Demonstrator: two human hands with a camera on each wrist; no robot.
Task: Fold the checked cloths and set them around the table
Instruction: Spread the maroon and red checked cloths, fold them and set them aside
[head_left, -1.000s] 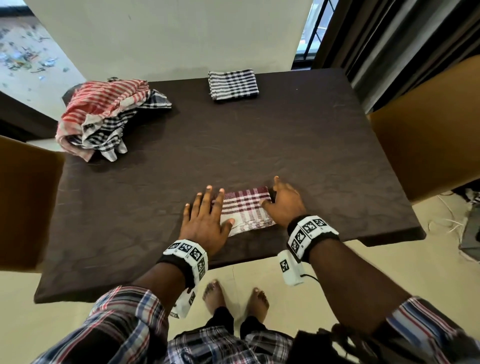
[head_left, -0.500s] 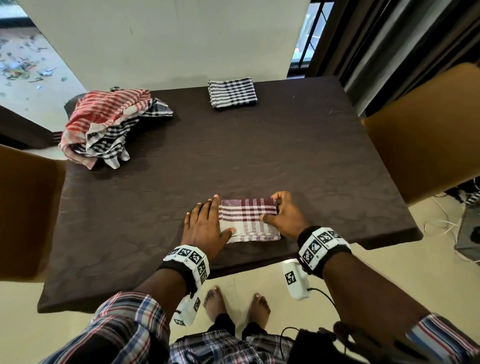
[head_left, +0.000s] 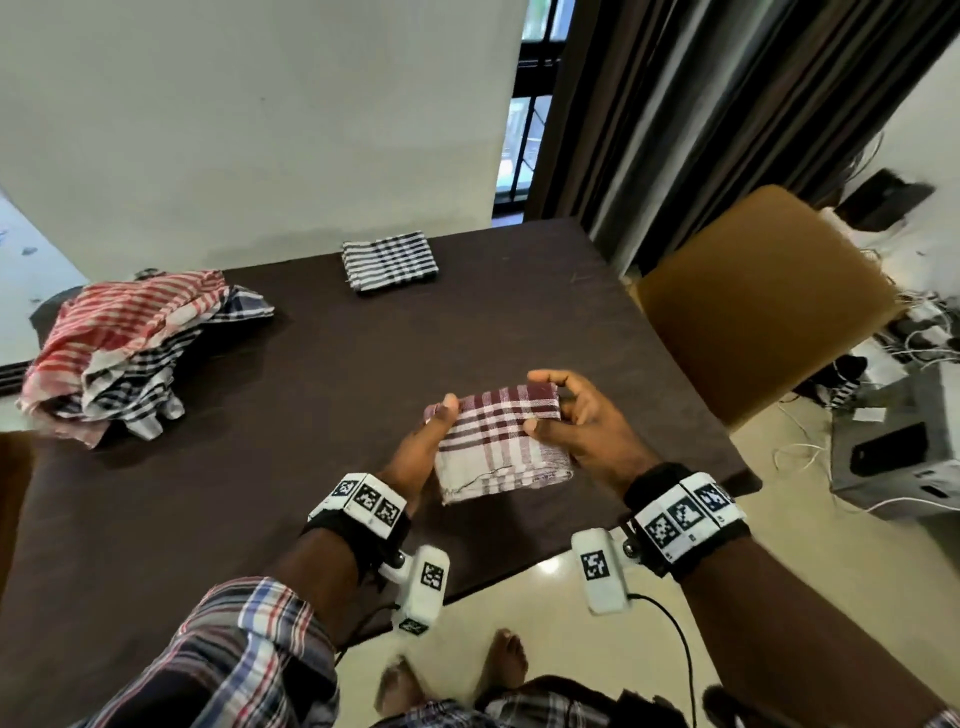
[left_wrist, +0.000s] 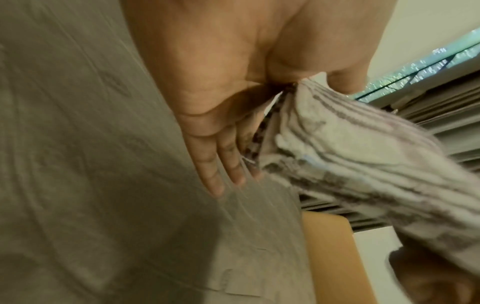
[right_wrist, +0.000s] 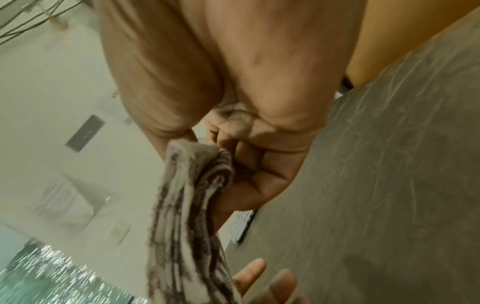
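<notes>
A folded maroon-and-white checked cloth (head_left: 501, 447) is held up above the near edge of the dark brown table (head_left: 322, 395). My left hand (head_left: 431, 434) grips its left edge, thumb on top and fingers underneath, as the left wrist view shows with the cloth (left_wrist: 363, 156) against the fingers (left_wrist: 228, 164). My right hand (head_left: 566, 415) pinches the right edge, thumb on top; the right wrist view shows the cloth (right_wrist: 189, 205) hanging from that pinch. A folded black-and-white checked cloth (head_left: 389, 261) lies at the table's far edge.
A heap of unfolded red-and-white and black-and-white cloths (head_left: 124, 348) sits at the table's far left corner. A brown chair back (head_left: 763, 296) stands at the right side, another chair edge (head_left: 13, 493) at the left. Cables and boxes (head_left: 893, 457) litter the floor to the right.
Both hands went from pressing the folded maroon cloth flat on the table to gripping its edges and lifting it off the surface. The head view tilted up and closer.
</notes>
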